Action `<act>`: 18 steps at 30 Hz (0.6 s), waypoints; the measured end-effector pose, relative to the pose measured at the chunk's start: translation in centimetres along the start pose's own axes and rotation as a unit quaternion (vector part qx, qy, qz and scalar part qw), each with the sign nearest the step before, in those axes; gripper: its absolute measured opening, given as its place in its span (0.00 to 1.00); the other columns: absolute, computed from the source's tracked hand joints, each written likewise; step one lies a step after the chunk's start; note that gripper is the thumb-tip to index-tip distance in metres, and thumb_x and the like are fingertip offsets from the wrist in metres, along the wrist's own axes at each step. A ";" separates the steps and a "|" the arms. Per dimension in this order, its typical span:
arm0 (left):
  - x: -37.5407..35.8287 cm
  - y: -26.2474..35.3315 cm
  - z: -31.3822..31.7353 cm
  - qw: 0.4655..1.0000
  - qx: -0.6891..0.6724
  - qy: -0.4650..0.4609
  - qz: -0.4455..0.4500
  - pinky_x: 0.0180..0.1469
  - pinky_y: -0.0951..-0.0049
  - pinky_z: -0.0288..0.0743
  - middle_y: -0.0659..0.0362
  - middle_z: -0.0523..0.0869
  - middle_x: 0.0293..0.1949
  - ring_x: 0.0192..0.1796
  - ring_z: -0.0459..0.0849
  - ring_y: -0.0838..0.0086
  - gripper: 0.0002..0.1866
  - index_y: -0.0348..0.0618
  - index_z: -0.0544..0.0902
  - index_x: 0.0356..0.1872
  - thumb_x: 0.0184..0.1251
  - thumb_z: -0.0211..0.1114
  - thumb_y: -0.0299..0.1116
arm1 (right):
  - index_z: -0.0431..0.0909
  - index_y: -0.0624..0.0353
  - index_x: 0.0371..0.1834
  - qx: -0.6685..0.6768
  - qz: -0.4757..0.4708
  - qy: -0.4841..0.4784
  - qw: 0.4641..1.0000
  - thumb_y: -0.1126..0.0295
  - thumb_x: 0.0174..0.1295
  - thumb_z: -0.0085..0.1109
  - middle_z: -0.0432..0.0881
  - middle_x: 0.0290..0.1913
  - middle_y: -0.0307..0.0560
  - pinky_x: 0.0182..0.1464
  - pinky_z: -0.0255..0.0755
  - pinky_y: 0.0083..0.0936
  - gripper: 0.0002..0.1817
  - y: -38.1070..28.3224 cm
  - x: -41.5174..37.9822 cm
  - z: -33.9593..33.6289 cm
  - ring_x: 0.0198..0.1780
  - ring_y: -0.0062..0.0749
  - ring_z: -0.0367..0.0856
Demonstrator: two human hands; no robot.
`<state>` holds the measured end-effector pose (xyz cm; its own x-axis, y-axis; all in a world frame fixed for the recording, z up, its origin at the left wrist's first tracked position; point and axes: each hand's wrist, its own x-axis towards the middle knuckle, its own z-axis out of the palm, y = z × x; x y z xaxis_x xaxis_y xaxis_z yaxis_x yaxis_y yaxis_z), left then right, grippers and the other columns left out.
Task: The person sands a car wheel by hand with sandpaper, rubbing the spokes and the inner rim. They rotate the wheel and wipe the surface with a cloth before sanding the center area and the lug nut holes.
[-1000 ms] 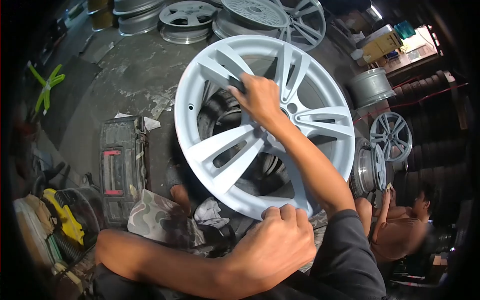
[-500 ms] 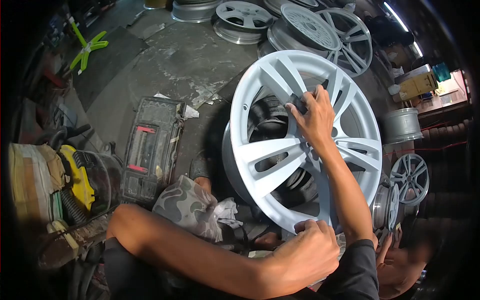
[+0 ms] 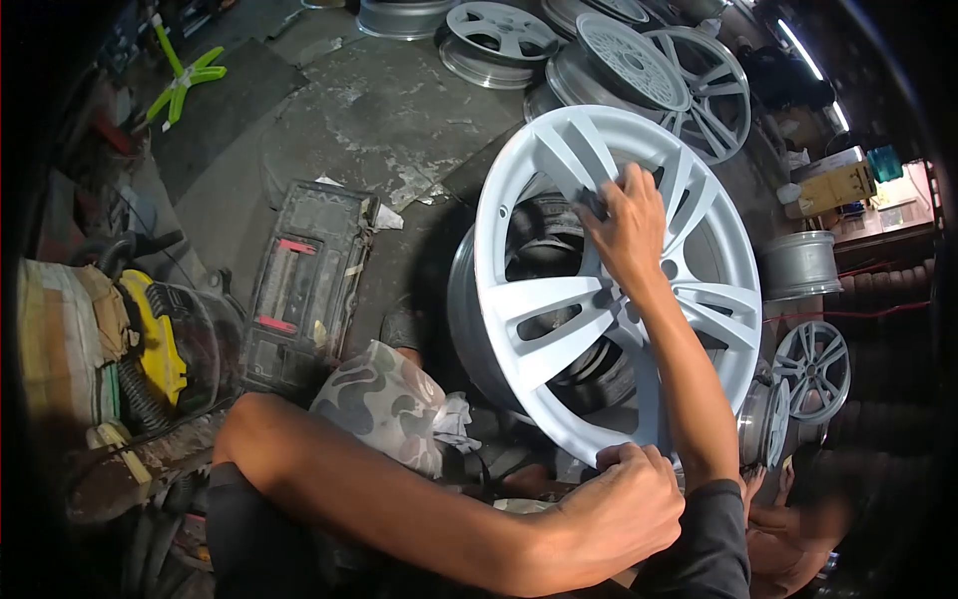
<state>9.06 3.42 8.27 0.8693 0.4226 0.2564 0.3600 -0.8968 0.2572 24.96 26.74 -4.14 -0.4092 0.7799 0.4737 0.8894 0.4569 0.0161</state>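
A pale grey alloy wheel rim (image 3: 559,299) with paired spokes leans tilted in front of me, over dark tires (image 3: 599,384). My right hand (image 3: 631,225) reaches across its face, fingers bent around a small dark grey pad (image 3: 591,206) pressed against an upper spoke near the hub. Part of the pad is hidden by the fingers. Curled at the rim's near edge is my left hand (image 3: 621,509), closed on the lip; its fingertips are out of sight.
Left of the rim lies a dark toolbox (image 3: 299,290) with red latches. Several other rims (image 3: 499,40) stand at the back. A yellow-and-black machine (image 3: 155,334) is at far left. A person (image 3: 798,529) sits at lower right, beside another rim (image 3: 813,369).
The whole view has shifted slightly. My right hand and the pad have moved only a little on the spoke; my left hand stays at the rim's near edge.
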 end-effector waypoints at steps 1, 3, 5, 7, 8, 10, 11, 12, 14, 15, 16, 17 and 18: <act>0.1 0.1 0.2 1.000 0.001 -0.002 0.000 0.29 0.71 0.70 0.61 0.81 0.25 0.31 0.81 0.72 0.11 0.43 0.88 0.22 0.53 0.72 0.40 | 0.84 0.61 0.32 0.001 -0.037 0.036 0.999 0.58 0.54 0.84 0.76 0.43 0.51 0.50 0.74 0.46 0.20 -0.5 1.2 0.5 0.49 0.51 0.78; 0.3 0.2 0.3 1.000 -0.018 0.011 0.003 0.29 0.71 0.70 0.61 0.81 0.26 0.32 0.81 0.72 0.12 0.42 0.88 0.22 0.52 0.73 0.40 | 0.83 0.62 0.31 0.024 -0.025 0.048 0.998 0.58 0.54 0.84 0.75 0.42 0.51 0.50 0.73 0.47 0.20 -1.8 3.5 1.1 0.48 0.52 0.78; 0.2 -0.1 0.1 1.000 -0.010 0.023 0.014 0.29 0.71 0.70 0.60 0.82 0.26 0.31 0.81 0.72 0.11 0.42 0.88 0.23 0.52 0.73 0.40 | 0.81 0.64 0.30 0.055 0.000 0.077 0.996 0.57 0.55 0.84 0.75 0.41 0.53 0.49 0.74 0.46 0.22 -1.8 3.7 1.7 0.45 0.53 0.78; -0.2 -0.4 -0.5 0.999 0.003 0.042 0.021 0.29 0.71 0.70 0.60 0.82 0.25 0.31 0.81 0.72 0.11 0.42 0.88 0.23 0.52 0.72 0.40 | 0.83 0.64 0.30 0.063 0.038 0.050 0.996 0.58 0.55 0.84 0.76 0.41 0.52 0.49 0.74 0.47 0.21 -0.9 2.1 0.9 0.46 0.52 0.79; -0.6 -0.5 -1.0 0.998 -0.053 0.041 0.006 0.33 0.67 0.73 0.58 0.86 0.28 0.34 0.85 0.68 0.13 0.43 0.90 0.25 0.55 0.72 0.43 | 0.85 0.63 0.31 0.068 0.084 0.025 0.994 0.58 0.54 0.84 0.76 0.41 0.52 0.50 0.74 0.47 0.20 -0.6 1.3 0.4 0.47 0.52 0.79; -0.7 -0.2 -0.8 0.993 -0.112 0.034 0.002 0.37 0.63 0.76 0.56 0.89 0.30 0.38 0.88 0.65 0.15 0.45 0.93 0.28 0.58 0.72 0.46 | 0.85 0.64 0.30 0.069 0.114 0.006 0.991 0.57 0.52 0.84 0.76 0.40 0.52 0.49 0.75 0.47 0.21 -0.4 1.1 0.0 0.46 0.52 0.79; -0.6 0.2 -0.2 0.996 -0.078 0.047 -0.015 0.37 0.62 0.76 0.56 0.90 0.30 0.37 0.89 0.65 0.15 0.45 0.93 0.27 0.57 0.72 0.47 | 0.84 0.64 0.30 0.070 0.079 0.036 0.994 0.56 0.52 0.84 0.76 0.40 0.53 0.49 0.74 0.47 0.22 -0.5 1.8 0.5 0.47 0.53 0.79; -0.5 0.3 -0.1 0.997 -0.043 0.061 -0.033 0.37 0.62 0.76 0.57 0.90 0.29 0.37 0.89 0.65 0.15 0.46 0.93 0.27 0.57 0.72 0.47 | 0.84 0.64 0.30 0.071 0.042 0.064 0.995 0.56 0.53 0.84 0.76 0.40 0.53 0.49 0.74 0.48 0.22 -0.7 2.5 1.0 0.47 0.53 0.79; -0.2 -0.1 -0.1 0.999 -0.028 0.027 -0.007 0.33 0.67 0.73 0.59 0.86 0.28 0.34 0.85 0.68 0.13 0.44 0.91 0.25 0.55 0.72 0.44 | 0.84 0.65 0.30 0.061 0.035 0.071 0.995 0.55 0.54 0.83 0.76 0.40 0.53 0.49 0.74 0.49 0.23 -1.2 3.9 1.5 0.47 0.54 0.79; -0.2 -0.4 -0.2 1.000 -0.014 -0.005 0.010 0.29 0.71 0.70 0.60 0.82 0.26 0.31 0.81 0.72 0.11 0.41 0.88 0.23 0.52 0.72 0.40 | 0.83 0.65 0.30 0.065 0.041 0.069 0.995 0.55 0.54 0.83 0.76 0.40 0.54 0.49 0.73 0.49 0.23 -1.5 4.2 1.6 0.47 0.54 0.79; -0.3 -0.3 -0.2 1.000 -0.014 -0.005 0.006 0.29 0.71 0.70 0.60 0.82 0.26 0.31 0.81 0.72 0.11 0.41 0.88 0.23 0.52 0.72 0.40 | 0.83 0.65 0.30 0.070 0.045 0.065 0.994 0.54 0.55 0.83 0.77 0.41 0.54 0.49 0.73 0.49 0.23 -1.8 4.4 1.8 0.47 0.54 0.79; -0.4 -0.3 -0.2 1.000 -0.018 0.002 -0.005 0.29 0.72 0.70 0.60 0.82 0.26 0.31 0.81 0.72 0.11 0.41 0.88 0.23 0.52 0.72 0.40 | 0.83 0.65 0.30 0.066 0.055 0.057 0.995 0.55 0.55 0.82 0.77 0.41 0.54 0.49 0.74 0.49 0.23 -1.4 3.7 1.6 0.47 0.55 0.79; -0.4 -0.3 -0.2 1.000 -0.020 0.010 -0.017 0.29 0.72 0.70 0.59 0.82 0.26 0.32 0.81 0.72 0.11 0.40 0.88 0.23 0.51 0.72 0.39 | 0.83 0.66 0.30 0.078 0.074 0.046 0.993 0.55 0.55 0.83 0.76 0.40 0.54 0.49 0.74 0.48 0.23 -1.2 2.8 0.9 0.46 0.54 0.79</act>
<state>8.54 3.55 8.25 0.8493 0.4559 0.2662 0.3749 -0.8758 0.3039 22.59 28.75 -3.61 -0.2499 0.8039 0.5396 0.8925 0.4073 -0.1935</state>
